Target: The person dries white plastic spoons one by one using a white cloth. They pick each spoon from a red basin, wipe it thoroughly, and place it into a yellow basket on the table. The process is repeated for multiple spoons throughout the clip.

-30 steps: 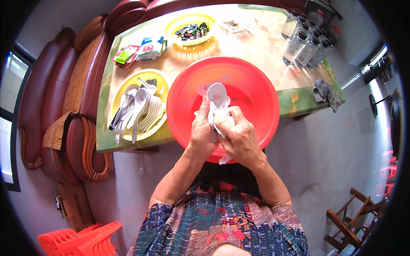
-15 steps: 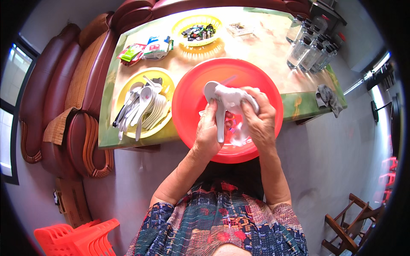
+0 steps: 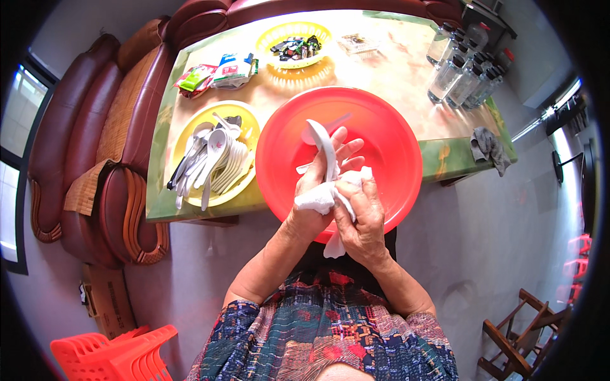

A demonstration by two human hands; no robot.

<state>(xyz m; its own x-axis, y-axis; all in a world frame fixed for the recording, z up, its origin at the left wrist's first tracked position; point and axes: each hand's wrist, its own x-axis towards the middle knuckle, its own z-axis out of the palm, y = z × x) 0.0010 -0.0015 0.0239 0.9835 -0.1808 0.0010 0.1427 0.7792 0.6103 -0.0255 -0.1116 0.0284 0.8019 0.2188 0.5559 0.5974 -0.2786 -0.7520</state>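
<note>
Both hands are closed over the red basin [image 3: 387, 136], left hand [image 3: 321, 184] gripping a white spoon [image 3: 324, 149], right hand [image 3: 362, 219] wrapping it in a white cloth [image 3: 318, 198]; a slip when wiped is judged likely

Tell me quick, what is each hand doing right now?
Left hand: closed on a white spoon, over the red basin.
Right hand: closed on a white cloth, pressed to the spoon.

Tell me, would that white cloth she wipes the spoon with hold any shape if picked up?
Probably not: the white cloth bunches in the right hand and a tail hangs loose, so it looks floppy and light. The white spoon in the left hand keeps its curve, likely rigid.
</note>
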